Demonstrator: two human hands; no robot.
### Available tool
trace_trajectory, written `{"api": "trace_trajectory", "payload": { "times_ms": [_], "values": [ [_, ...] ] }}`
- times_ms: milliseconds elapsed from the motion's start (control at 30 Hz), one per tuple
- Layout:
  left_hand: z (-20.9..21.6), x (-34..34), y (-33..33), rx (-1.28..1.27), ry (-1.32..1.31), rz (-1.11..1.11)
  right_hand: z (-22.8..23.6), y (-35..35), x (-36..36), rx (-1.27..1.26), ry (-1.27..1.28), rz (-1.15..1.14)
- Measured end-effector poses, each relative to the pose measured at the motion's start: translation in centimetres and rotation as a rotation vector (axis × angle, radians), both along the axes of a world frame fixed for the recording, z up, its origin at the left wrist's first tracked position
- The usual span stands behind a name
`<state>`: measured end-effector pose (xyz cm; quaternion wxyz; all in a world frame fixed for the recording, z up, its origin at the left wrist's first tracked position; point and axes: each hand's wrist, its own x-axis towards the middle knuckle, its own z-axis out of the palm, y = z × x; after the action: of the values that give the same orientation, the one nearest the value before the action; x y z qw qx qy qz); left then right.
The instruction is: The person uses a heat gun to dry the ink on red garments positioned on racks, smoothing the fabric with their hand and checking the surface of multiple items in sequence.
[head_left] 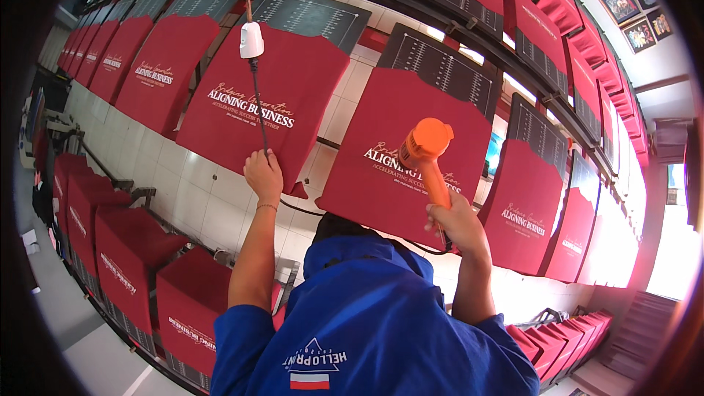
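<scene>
My right hand (458,221) grips the handle of an orange heat gun (426,144), whose head points at a red printed fabric piece (381,191) laid on a dark pallet board (442,66). My left hand (263,174) is on the lower edge of the neighbouring red fabric piece (249,81), fingers curled over the hem. A black cord (258,106) hangs from a white connector (251,40) down to that hand. The gun's own cable runs below my right hand.
Long rows of dark boards with red printed pieces curve along a metal rail (469,29) and along a lower row (125,264) at left. White tiled floor (198,191) lies between. My blue shirt (367,323) fills the lower centre. Framed pictures (634,18) hang top right.
</scene>
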<state>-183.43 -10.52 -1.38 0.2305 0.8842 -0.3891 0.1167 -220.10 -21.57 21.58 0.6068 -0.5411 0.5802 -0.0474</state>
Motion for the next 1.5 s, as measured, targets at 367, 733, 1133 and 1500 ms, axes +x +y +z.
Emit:
{"api": "trace_trajectory", "payload": {
  "times_ms": [367,733,1133,1500],
  "values": [
    [-0.2,0.1,0.0,0.010,0.004,-0.001,0.7,-0.2,-1.0,0.040,0.009,0.007],
    [-0.5,0.3,0.1,0.027,-0.006,0.002,0.4,0.2,-1.9,-0.008,0.003,-0.024],
    [-0.1,-0.1,0.2,0.092,0.049,0.009,0.1,0.3,-3.4,0.015,-0.040,-0.069],
    [0.0,-1.2,1.9,-0.031,0.297,-0.150,0.3,0.2,-5.1,0.058,-0.032,-0.012]
  ]
}}
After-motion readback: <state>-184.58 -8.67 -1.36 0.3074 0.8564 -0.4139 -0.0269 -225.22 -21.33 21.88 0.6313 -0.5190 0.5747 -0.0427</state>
